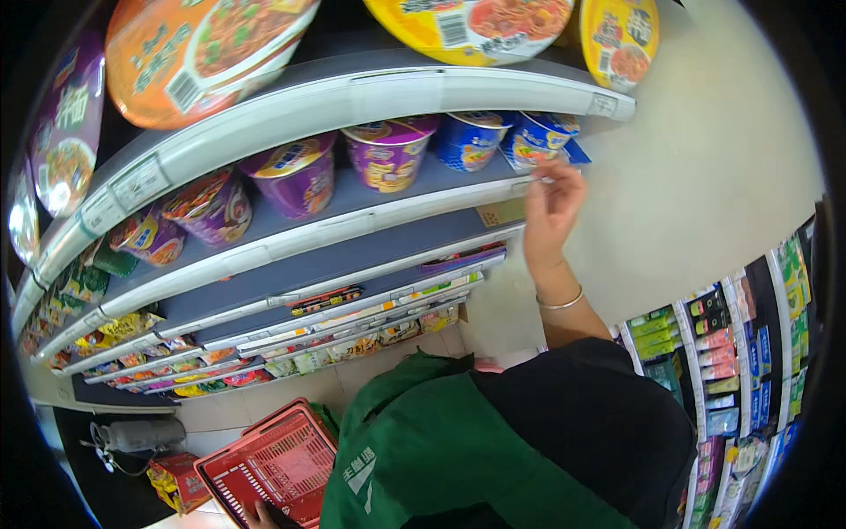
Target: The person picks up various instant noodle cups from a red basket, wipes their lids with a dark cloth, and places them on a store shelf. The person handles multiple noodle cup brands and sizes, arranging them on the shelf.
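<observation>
My right hand [557, 198], with a bangle on the wrist, is raised at the right end of a shelf, its fingers curled just in front of a blue instant noodle cup [537, 140]. Whether the fingertips touch the cup or the shelf edge cannot be told. Another blue noodle cup [470, 142] and purple noodle cups [387, 155] stand along the same shelf to the left. Low in the view, my left hand [261, 514] is at the near side of a red plastic shopping basket [264, 463]; its grip is partly cut off by the picture's edge.
Large orange [198, 59] and yellow noodle bowls [476, 26] stand on the shelf above. Lower shelves [317, 264] hold packets. A pale wall panel [694, 172] adjoins the shelf end. Stocked shelves [720, 357] are at right; a metal gas cylinder [139, 436] lies lower left in view.
</observation>
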Tool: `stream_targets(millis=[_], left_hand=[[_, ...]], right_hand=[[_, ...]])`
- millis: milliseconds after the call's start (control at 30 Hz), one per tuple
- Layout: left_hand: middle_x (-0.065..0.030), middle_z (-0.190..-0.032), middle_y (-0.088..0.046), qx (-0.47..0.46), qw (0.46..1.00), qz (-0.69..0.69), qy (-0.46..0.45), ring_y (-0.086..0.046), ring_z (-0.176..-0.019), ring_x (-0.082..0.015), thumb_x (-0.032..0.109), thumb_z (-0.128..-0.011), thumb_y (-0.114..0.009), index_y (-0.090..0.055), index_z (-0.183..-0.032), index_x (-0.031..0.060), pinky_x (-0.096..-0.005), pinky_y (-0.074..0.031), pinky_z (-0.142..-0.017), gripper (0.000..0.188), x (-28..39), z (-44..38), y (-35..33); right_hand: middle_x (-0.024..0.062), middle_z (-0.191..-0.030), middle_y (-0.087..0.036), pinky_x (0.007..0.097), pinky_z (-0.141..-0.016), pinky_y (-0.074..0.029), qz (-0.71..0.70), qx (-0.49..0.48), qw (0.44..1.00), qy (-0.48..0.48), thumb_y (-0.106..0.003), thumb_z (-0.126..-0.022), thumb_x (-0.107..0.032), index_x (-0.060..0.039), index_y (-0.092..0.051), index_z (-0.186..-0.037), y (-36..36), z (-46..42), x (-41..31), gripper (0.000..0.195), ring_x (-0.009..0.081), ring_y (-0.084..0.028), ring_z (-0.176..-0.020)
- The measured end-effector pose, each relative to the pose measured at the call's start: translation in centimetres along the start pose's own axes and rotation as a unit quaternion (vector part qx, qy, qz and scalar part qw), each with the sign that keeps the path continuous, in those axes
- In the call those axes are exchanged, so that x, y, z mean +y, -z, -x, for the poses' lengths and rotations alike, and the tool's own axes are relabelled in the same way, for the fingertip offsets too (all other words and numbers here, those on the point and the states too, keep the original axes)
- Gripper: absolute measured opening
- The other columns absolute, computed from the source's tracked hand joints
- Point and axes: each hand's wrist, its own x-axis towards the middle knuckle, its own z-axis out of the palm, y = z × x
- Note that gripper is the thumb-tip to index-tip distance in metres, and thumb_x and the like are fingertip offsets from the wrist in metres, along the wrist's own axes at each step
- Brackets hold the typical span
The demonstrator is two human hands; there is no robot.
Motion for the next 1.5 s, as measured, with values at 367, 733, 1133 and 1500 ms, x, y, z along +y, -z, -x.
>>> stream_targets(millis=[367, 733, 1133, 1500], left_hand=[[-0.0083, -0.127, -0.058, -0.347, 0.913, 0.193, -0.093, -0.054, -0.112, -0.0160, 0.020, -0.097, -0.056, -0.051, -0.135, 0.0022, -0.0287, -0.040, -0.099, 0.043, 17.3, -1.3, -22.7], [-0.0077, -0.127, -0.059, -0.392, 0.900, 0.190, -0.003, -0.054, -0.112, -0.0139, 0.019, -0.096, -0.058, -0.053, -0.132, 0.0001, -0.0267, -0.041, -0.097, 0.041, 18.4, 0.0, -25.7], [-0.0114, -0.131, -0.055, -0.398, 0.910, 0.109, -0.033, -0.050, -0.121, -0.0185, 0.019, -0.096, -0.058, -0.051, -0.134, -0.0001, -0.0313, -0.038, -0.103, 0.044, 19.3, 1.2, -27.0], [-0.0105, -0.128, -0.053, -0.421, 0.861, 0.201, -0.203, -0.050, -0.118, -0.0187, 0.014, -0.093, -0.061, -0.047, -0.137, 0.0037, -0.0321, -0.038, -0.102, 0.047, 21.1, 1.2, -28.7]], right_hand=[[0.0229, -0.133, -0.043, 0.0366, -0.102, -0.041, 0.109, -0.043, 0.984, -0.135, -0.090, -0.061, -0.021, 0.0048, -0.024, -0.138, 3.7, -7.3, 7.9, 0.104, 0.0294, -0.048, -0.122], [0.0206, -0.131, -0.045, 0.0339, -0.091, -0.052, 0.027, 0.041, 0.972, -0.230, -0.082, -0.072, -0.013, -0.0008, -0.010, -0.149, 8.4, -7.4, 3.6, 0.106, 0.0235, -0.057, -0.111], [0.0112, -0.156, -0.022, 0.0368, -0.113, -0.027, -0.413, -0.263, 0.768, -0.413, -0.071, -0.075, -0.061, -0.0005, -0.009, -0.152, 6.3, 3.9, 1.2, 0.116, 0.0219, -0.029, -0.140], [0.0062, -0.125, -0.058, 0.0398, -0.092, -0.050, -0.440, -0.255, 0.489, -0.709, -0.049, -0.093, -0.060, -0.0129, -0.043, -0.137, -10.8, 18.3, -1.2, 0.065, 0.0211, -0.060, -0.109]])
